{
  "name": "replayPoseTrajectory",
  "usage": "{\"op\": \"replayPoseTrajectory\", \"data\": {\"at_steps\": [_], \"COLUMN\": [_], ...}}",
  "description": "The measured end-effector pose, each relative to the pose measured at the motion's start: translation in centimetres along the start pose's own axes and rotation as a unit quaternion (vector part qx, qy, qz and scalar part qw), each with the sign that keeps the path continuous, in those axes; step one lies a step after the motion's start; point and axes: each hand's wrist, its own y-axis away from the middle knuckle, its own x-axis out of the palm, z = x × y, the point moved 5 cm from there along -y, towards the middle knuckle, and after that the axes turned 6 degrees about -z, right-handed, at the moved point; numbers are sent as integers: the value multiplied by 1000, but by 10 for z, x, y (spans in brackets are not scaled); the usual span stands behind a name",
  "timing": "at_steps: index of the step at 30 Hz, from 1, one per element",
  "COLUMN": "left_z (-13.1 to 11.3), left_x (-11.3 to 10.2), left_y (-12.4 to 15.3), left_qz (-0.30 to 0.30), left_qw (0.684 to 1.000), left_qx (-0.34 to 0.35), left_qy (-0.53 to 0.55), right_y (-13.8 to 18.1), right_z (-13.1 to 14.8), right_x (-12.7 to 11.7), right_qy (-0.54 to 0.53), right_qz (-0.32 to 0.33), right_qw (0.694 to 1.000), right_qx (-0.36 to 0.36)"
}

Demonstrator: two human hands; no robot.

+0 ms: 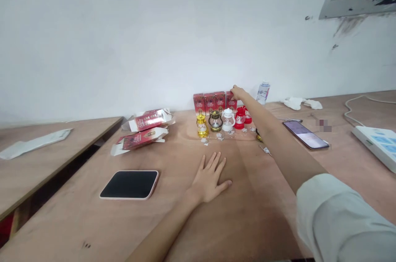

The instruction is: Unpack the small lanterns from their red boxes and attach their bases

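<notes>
My left hand [211, 175] lies flat on the wooden table [247, 212], fingers spread, holding nothing. My right arm reaches far forward; my right hand [237, 92] is closed on the rightmost of several small red boxes [213, 101] standing in a row near the wall. In front of the boxes stand small toy lanterns: a gold one [202, 125], a dark bronze one [215, 121], a white one [228, 119] and red ones [240, 117]. Small bits of clear wrapping [213, 138] lie scattered before them.
Two flattened red-and-white cartons [145, 129] lie at the left. A dark phone in a pink case [130, 185] lies face down near me; another phone [305, 134] lies at the right. A small bottle [263, 92], crumpled white tissue [298, 103], a white cable and a white device [375, 144] are at the right.
</notes>
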Motion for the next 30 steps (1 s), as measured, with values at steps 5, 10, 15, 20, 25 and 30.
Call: {"op": "replayPoseTrajectory", "data": {"at_steps": [5, 10, 15, 20, 25, 30], "left_z": [0, 0, 2, 3, -1, -11], "left_x": [1, 0, 3, 5, 4, 4], "left_y": [1, 0, -2, -2, -10, -25], "left_qz": [-6, -6, -10, -21, -15, 6], "left_qw": [1000, 1000, 1000, 1000, 1000, 1000], "left_qx": [4, 2, 3, 7, 8, 11], "left_qy": [0, -6, -11, -8, 3, 25], "right_y": [0, 10, 19, 68, 172, 222], "right_z": [4, 8, 1, -19, -26, -34], "right_x": [4, 10, -13, -77, -100, -50], "right_qy": [-12, -44, -59, -70, -32, -40], "right_qz": [-28, -51, -48, -108, -115, -13], "right_qw": [999, 997, 997, 991, 988, 995], "right_qx": [-26, -23, 9, -43, -98, -91]}}
